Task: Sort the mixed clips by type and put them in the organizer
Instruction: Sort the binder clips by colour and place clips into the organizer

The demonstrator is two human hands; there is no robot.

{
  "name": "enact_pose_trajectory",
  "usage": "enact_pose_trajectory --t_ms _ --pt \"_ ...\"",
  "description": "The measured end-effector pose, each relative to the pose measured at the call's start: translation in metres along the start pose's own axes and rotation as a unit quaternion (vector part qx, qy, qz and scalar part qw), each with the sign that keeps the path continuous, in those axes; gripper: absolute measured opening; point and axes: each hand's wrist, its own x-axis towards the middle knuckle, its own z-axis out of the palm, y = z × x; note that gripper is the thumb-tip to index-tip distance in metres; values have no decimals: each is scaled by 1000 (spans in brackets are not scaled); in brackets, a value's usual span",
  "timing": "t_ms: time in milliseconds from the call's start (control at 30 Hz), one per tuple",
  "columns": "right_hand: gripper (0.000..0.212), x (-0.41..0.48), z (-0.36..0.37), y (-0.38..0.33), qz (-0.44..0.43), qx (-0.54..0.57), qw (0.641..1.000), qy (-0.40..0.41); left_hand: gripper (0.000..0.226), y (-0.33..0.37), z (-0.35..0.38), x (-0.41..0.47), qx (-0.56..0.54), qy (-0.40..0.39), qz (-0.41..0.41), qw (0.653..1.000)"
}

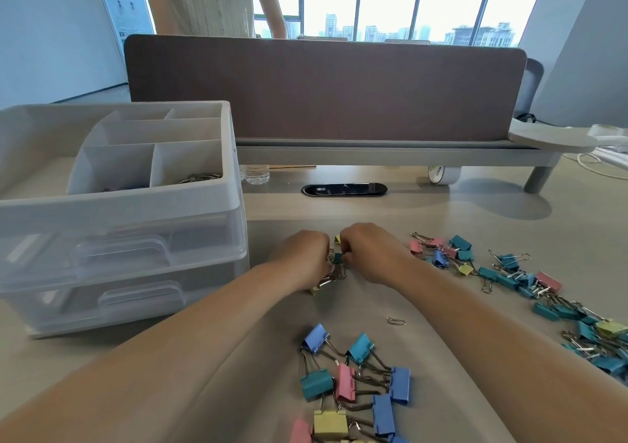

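Note:
Both my hands meet at the middle of the desk over a small tangle of binder clips (336, 267). My left hand (300, 259) has its fingers curled on the clips' wire handles, with a yellow clip below it. My right hand (370, 250) pinches a small teal clip (338, 257). A group of large coloured binder clips (353, 385) lies near me between my forearms. A long scatter of smaller coloured binder clips (523, 283) runs along the right. One silver paper clip (396, 321) lies alone. The white organizer (129, 198) stands at left, with paper clips (198, 178) in a front compartment.
The organizer has translucent drawers under its compartment tray. A brown desk divider (323, 85) on a grey shelf closes the back. A water bottle (255, 172), a black cable port (344, 190) and a tape roll (441, 174) sit under the shelf. A person stands behind the divider.

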Motion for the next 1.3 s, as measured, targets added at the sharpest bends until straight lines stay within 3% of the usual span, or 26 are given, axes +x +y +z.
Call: enact_pose_trajectory --t_ms 300,533,733,933,1133,1300 --pt "8 -4 1 -2 14 45 999 8 21 -3 0 -2 -43 2 5 999" --pt "16 -9 -13 14 53 146 986 54 18 -6 -5 -5 -55 -3 10 998" --pt "7 -19 -28 25 70 132 986 78 20 -10 -13 -19 -63 -21 15 998" --pt "9 -45 -17 6 32 103 993 -40 15 -7 -16 -39 -28 -70 22 997" --pt "6 -63 -16 -8 1 132 986 -98 26 -5 -23 -59 -25 -121 36 992" --pt "5 -63 -25 -12 -7 175 975 -139 40 -5 -31 -60 -40 -90 19 995"
